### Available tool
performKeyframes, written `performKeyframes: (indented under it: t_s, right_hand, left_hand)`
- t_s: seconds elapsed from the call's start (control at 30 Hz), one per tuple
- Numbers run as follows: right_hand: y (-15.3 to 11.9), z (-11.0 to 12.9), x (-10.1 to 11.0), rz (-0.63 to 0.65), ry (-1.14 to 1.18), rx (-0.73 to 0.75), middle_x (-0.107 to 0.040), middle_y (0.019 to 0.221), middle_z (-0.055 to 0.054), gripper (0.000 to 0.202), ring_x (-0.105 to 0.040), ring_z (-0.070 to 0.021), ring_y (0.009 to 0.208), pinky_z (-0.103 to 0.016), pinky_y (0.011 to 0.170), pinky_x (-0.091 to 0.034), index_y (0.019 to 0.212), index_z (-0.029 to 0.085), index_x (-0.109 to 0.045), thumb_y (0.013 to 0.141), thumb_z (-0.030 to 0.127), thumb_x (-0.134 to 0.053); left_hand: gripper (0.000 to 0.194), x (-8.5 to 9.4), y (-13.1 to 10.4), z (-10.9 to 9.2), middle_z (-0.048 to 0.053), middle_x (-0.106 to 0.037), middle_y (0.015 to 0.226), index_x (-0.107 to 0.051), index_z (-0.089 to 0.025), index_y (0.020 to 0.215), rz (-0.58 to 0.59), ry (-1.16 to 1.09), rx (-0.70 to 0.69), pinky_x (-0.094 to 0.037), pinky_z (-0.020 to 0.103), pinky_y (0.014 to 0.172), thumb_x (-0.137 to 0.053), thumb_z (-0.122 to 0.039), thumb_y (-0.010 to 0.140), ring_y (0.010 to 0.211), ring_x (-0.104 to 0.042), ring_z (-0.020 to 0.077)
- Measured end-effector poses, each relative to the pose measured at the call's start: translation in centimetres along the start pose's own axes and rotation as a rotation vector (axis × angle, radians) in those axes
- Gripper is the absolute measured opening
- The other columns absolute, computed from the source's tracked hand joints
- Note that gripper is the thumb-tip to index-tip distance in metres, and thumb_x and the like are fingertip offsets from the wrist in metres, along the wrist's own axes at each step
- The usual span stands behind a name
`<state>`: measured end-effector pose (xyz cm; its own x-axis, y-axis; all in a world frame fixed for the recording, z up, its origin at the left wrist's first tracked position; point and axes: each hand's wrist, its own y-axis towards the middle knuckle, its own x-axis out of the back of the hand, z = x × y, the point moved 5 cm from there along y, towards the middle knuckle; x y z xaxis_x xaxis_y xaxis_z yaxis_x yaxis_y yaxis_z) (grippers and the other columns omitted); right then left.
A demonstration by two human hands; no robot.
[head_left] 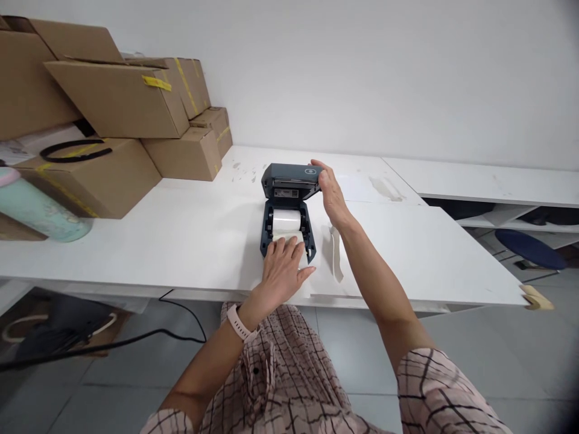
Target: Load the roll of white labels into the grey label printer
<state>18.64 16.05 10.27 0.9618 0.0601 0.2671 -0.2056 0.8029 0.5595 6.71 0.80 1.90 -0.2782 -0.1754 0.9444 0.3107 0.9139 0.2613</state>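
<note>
A dark grey label printer (263,244) stands on the white table with its lid (289,173) tilted up. Inside it sits a roll of white labels (286,219), its strip drawn forward toward me. My left hand (281,271) lies palm down over the front of the printer, fingers stretched out flat on the label strip. At the raised lid's right corner, my right hand (333,196) grips the edge, some of its fingers hidden behind. A curled strip of paper (336,256) lies on the table to the right of the printer.
Cardboard boxes (131,99) are stacked at the left, with a black headband (76,158) on one. A mint-green bottle (40,205) leans near them. A blue stool (529,248) stands at the right. Below the table hangs a black cable (136,342).
</note>
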Motion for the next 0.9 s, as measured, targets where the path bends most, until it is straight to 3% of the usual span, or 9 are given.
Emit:
performKeyframes:
  t_s: [0.33,0.5,0.73,0.9]
  right_hand:
    - [-0.1,-0.1,-0.1,-0.003,0.040,-0.013,-0.058,0.150,-0.005,0.071,-0.051,-0.0265,0.143,-0.048,0.126,-0.033,0.140,0.034,-0.055,0.093,0.084,-0.038]
    - [-0.2,-0.2,-0.2,0.002,0.055,-0.020,-0.059,0.150,-0.004,0.071,-0.051,-0.0267,0.143,-0.049,0.126,-0.034,0.138,0.034,-0.056,0.091,0.085,-0.040]
    - [0.0,-0.1,-0.2,-0.022,0.054,-0.015,-0.060,0.149,-0.005,0.071,-0.051,-0.0267,0.143,-0.048,0.126,-0.033,0.137,0.034,-0.057,0.091,0.085,-0.039]
    - [-0.2,-0.3,-0.3,-0.006,0.042,-0.013,-0.059,0.150,-0.004,0.069,-0.051,-0.0265,0.143,-0.049,0.126,-0.033,0.139,0.035,-0.055,0.093,0.083,-0.037]
  left_hand:
    - [0.053,0.0,0.5,0.1,0.014,-0.061,0.145,-0.058,-0.018,0.138,-0.014,0.045,-0.013,-0.042,0.053,0.103,-0.041,-0.055,0.103,0.123,-0.053,0.0369]
    - [0.058,-0.3,0.6,0.5,0.011,-0.048,0.161,-0.053,-0.019,0.145,-0.020,0.023,-0.011,-0.038,0.054,0.108,-0.044,-0.057,0.102,0.134,-0.047,0.0391]
    - [0.059,0.0,1.3,0.5,0.011,-0.057,0.153,-0.056,-0.020,0.144,0.050,0.005,-0.027,-0.038,0.058,0.110,-0.042,-0.060,0.102,0.135,-0.048,0.0400]
    - [0.065,-0.7,0.6,0.2,0.013,-0.048,0.162,-0.050,-0.019,0.150,0.020,-0.036,-0.012,-0.033,0.061,0.118,-0.047,-0.060,0.100,0.147,-0.041,0.0413]
